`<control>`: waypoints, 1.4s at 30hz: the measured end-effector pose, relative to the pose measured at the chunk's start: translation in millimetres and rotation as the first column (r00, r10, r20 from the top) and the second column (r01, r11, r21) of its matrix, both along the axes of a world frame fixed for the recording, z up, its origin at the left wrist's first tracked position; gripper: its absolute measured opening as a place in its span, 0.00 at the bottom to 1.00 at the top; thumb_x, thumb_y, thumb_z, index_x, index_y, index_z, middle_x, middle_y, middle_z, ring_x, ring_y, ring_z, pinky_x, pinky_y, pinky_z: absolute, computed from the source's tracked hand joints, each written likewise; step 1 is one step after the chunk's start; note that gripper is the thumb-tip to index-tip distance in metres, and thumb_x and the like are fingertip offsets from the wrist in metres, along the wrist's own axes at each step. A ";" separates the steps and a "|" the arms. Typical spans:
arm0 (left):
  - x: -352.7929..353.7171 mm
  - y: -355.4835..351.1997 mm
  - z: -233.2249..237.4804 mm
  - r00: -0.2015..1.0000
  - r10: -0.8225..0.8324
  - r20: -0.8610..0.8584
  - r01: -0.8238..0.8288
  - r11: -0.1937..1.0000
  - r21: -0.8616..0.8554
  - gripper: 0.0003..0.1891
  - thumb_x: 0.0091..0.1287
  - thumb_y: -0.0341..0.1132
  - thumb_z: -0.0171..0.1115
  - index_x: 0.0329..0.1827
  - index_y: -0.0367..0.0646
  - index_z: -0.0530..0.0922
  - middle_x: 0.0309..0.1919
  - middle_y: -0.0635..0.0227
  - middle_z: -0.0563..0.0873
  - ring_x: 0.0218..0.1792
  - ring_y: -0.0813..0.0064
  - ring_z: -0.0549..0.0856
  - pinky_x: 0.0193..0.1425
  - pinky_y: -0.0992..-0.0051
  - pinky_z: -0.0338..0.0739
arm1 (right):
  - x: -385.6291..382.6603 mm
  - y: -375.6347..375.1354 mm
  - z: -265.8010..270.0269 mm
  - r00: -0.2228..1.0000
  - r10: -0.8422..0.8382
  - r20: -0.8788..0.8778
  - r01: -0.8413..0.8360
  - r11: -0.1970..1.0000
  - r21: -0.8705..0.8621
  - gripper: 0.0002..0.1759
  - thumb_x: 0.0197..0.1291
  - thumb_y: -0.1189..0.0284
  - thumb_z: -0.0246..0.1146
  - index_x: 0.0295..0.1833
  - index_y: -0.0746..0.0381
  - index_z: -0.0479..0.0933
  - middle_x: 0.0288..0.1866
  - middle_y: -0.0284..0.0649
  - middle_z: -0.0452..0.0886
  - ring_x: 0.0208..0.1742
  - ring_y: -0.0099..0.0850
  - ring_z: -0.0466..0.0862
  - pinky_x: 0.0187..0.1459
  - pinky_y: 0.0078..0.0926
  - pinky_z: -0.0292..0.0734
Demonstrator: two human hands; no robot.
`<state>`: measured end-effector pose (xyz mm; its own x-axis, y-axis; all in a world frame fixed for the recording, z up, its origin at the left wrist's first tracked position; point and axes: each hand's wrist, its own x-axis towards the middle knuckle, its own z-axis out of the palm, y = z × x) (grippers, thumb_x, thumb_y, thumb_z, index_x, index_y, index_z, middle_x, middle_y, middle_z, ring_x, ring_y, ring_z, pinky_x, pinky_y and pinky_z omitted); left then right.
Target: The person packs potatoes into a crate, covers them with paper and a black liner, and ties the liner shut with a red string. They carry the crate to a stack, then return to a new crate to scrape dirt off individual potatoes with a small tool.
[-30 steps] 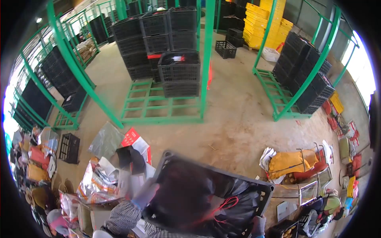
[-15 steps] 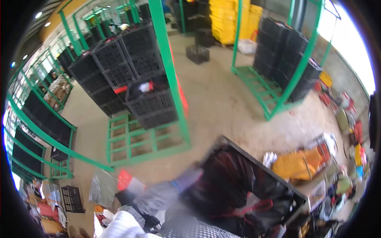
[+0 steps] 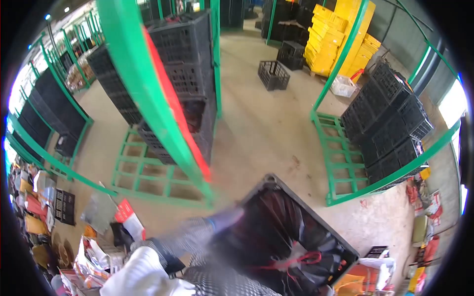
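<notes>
A black plastic crate (image 3: 316, 212) is held tilted in front of my body. It is lined with a black plastic bag (image 3: 266, 222), gathered in the middle with red string (image 3: 308, 257). My left hand (image 3: 228, 218), in a bluish-purple covering and smeared by motion, is closed at the crate's left edge. A grey patterned sleeve (image 3: 182, 240) runs up to it. At the crate's lower edge a small pale patch may be part of my right hand, but its fingers are hidden.
A green metal rack (image 3: 148, 89) with stacked black crates (image 3: 180, 54) stands ahead left. Another green rack (image 3: 340, 153) holds crates (image 3: 390, 123) at right. A loose black crate (image 3: 273, 76) and yellow bins (image 3: 328, 39) are farther back. Bags and scraps lie along both sides.
My view has turned and come closer to the left rack, whose green post now looms nearer. The crate stays in front of me, with my left hand still at its edge.
</notes>
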<state>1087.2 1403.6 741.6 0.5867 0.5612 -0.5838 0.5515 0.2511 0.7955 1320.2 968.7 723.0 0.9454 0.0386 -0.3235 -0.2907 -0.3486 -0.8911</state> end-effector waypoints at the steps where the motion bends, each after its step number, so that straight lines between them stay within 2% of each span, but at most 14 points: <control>1: 19.5 22.1 -10.5 0.997 0.058 0.050 -0.060 0.997 0.039 0.15 0.64 0.40 0.58 0.46 0.38 0.74 0.27 0.70 0.77 0.28 0.78 0.75 0.32 0.74 0.71 | 23.2 19.4 -3.0 1.000 0.020 0.008 -0.020 1.000 -0.015 0.09 0.44 0.76 0.54 0.33 0.62 0.75 0.21 0.30 0.70 0.21 0.23 0.70 0.23 0.22 0.65; 7: 91.7 151.5 -55.8 0.934 0.335 0.123 -0.334 0.942 -0.026 0.13 0.63 0.37 0.56 0.48 0.39 0.74 0.28 0.69 0.77 0.29 0.77 0.76 0.34 0.73 0.72 | 180.7 145.4 4.6 0.907 0.407 0.102 -0.382 0.902 -0.202 0.06 0.46 0.75 0.55 0.33 0.61 0.74 0.24 0.32 0.71 0.25 0.25 0.72 0.27 0.24 0.67; 11: 120.3 234.2 -51.5 0.839 0.533 0.108 -0.523 0.845 -0.107 0.11 0.61 0.35 0.58 0.44 0.41 0.74 0.24 0.76 0.72 0.24 0.83 0.70 0.27 0.78 0.66 | 299.2 283.5 11.8 0.618 0.771 0.155 -0.705 0.630 -0.325 0.04 0.52 0.73 0.59 0.33 0.62 0.72 0.31 0.38 0.73 0.33 0.31 0.75 0.36 0.29 0.71; 13: 119.6 238.3 -53.2 0.772 0.631 0.074 -0.627 0.776 -0.068 0.11 0.61 0.35 0.58 0.44 0.41 0.74 0.24 0.76 0.73 0.24 0.83 0.70 0.28 0.77 0.66 | 342.7 325.7 8.8 0.276 0.921 0.276 -0.751 0.386 -0.536 0.03 0.56 0.74 0.57 0.34 0.62 0.73 0.35 0.42 0.72 0.36 0.33 0.75 0.38 0.29 0.71; 15: 130.7 270.1 -67.7 0.678 0.734 0.040 -0.732 0.679 -0.046 0.12 0.61 0.36 0.57 0.44 0.40 0.74 0.25 0.73 0.74 0.25 0.81 0.72 0.29 0.76 0.68 | 373.9 445.6 2.2 0.616 0.780 0.110 -0.761 0.626 -0.173 0.03 0.52 0.74 0.57 0.32 0.62 0.72 0.31 0.38 0.72 0.31 0.30 0.73 0.34 0.28 0.69; 19: 156.5 300.9 -123.1 0.476 0.879 0.006 -0.879 0.476 0.010 0.15 0.59 0.37 0.56 0.45 0.38 0.74 0.27 0.66 0.77 0.28 0.75 0.76 0.32 0.71 0.71 | 519.7 634.4 -72.0 0.393 0.917 0.065 -0.916 0.397 -0.060 0.07 0.58 0.72 0.57 0.29 0.62 0.72 0.24 0.37 0.73 0.27 0.30 0.72 0.32 0.29 0.68; 20: 168.0 310.4 -127.7 0.379 0.925 0.011 -0.922 0.379 -0.079 0.15 0.59 0.37 0.56 0.45 0.38 0.74 0.27 0.66 0.76 0.28 0.75 0.75 0.33 0.72 0.70 | 579.9 685.9 -116.9 0.421 0.905 -0.065 -0.881 0.424 0.209 0.08 0.64 0.72 0.54 0.32 0.63 0.72 0.20 0.35 0.72 0.22 0.26 0.71 0.27 0.26 0.67; 22: 181.0 325.1 -132.8 0.193 0.981 -0.017 -0.950 0.182 -0.253 0.15 0.58 0.36 0.55 0.45 0.37 0.74 0.27 0.67 0.75 0.29 0.74 0.74 0.33 0.72 0.70 | 523.6 832.4 -41.9 0.116 0.992 -0.058 -0.993 0.117 0.008 0.09 0.56 0.75 0.57 0.24 0.60 0.71 0.21 0.35 0.72 0.25 0.29 0.74 0.29 0.26 0.69; 27: 234.4 345.9 -202.9 -0.144 0.972 -0.185 -0.886 -0.210 -0.412 0.16 0.51 0.30 0.59 0.44 0.39 0.73 0.26 0.71 0.73 0.26 0.78 0.71 0.29 0.76 0.66 | 423.5 1084.2 -53.1 -0.124 0.972 -0.199 -0.973 -0.158 -0.165 0.01 0.56 0.77 0.57 0.34 0.62 0.73 0.21 0.31 0.71 0.21 0.24 0.72 0.26 0.24 0.70; 34: 320.2 479.4 -366.3 -0.667 0.697 -0.264 -0.572 -0.705 -0.419 0.12 0.49 0.26 0.57 0.39 0.41 0.75 0.26 0.67 0.76 0.26 0.74 0.75 0.29 0.72 0.70 | 390.0 1335.0 -368.5 -0.405 0.820 -0.403 -0.884 -0.464 -0.055 0.10 0.54 0.82 0.57 0.43 0.63 0.74 0.22 0.33 0.72 0.23 0.24 0.75 0.27 0.24 0.73; 36: 336.5 494.6 -492.3 -0.578 0.736 -0.352 -0.629 -0.677 -0.382 0.05 0.51 0.27 0.57 0.31 0.41 0.77 0.24 0.67 0.76 0.26 0.75 0.75 0.29 0.72 0.70 | 379.1 1394.1 -487.0 -0.409 0.780 -0.474 -0.871 -0.488 -0.052 0.10 0.53 0.83 0.57 0.42 0.64 0.76 0.22 0.36 0.75 0.21 0.27 0.77 0.25 0.25 0.75; 39: 382.1 449.5 -819.0 0.030 0.997 -0.064 -0.934 0.051 0.352 0.07 0.52 0.28 0.56 0.35 0.44 0.75 0.25 0.69 0.76 0.30 0.72 0.79 0.32 0.71 0.73 | 358.0 1444.9 -632.4 -0.443 0.813 -0.379 -0.873 -0.487 -0.025 0.10 0.52 0.84 0.56 0.41 0.65 0.77 0.21 0.38 0.77 0.19 0.28 0.78 0.21 0.24 0.74; 41: 360.5 535.3 -716.6 -0.597 0.770 -0.224 -0.715 -0.638 -0.288 0.02 0.58 0.29 0.56 0.28 0.46 0.74 0.21 0.72 0.75 0.24 0.76 0.77 0.30 0.74 0.70 | 376.3 1455.6 -730.7 -0.457 0.811 -0.365 -0.872 -0.489 0.004 0.11 0.53 0.84 0.55 0.42 0.64 0.78 0.20 0.36 0.76 0.18 0.27 0.77 0.20 0.24 0.73; 42: 366.2 555.4 -726.3 -0.641 0.723 -0.258 -0.677 -0.691 -0.255 0.01 0.60 0.30 0.56 0.30 0.45 0.74 0.21 0.72 0.75 0.24 0.77 0.76 0.29 0.75 0.70 | 361.3 1456.5 -739.6 -0.403 0.810 -0.426 -0.886 -0.462 -0.041 0.11 0.54 0.83 0.55 0.42 0.63 0.77 0.19 0.34 0.75 0.18 0.26 0.76 0.20 0.23 0.72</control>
<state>1453.4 1959.0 15.3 -0.5444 0.0304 -0.8383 -0.8114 0.2342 0.5354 1681.5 2425.2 -16.7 -0.3408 0.6313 -0.6966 0.6312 -0.3954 -0.6672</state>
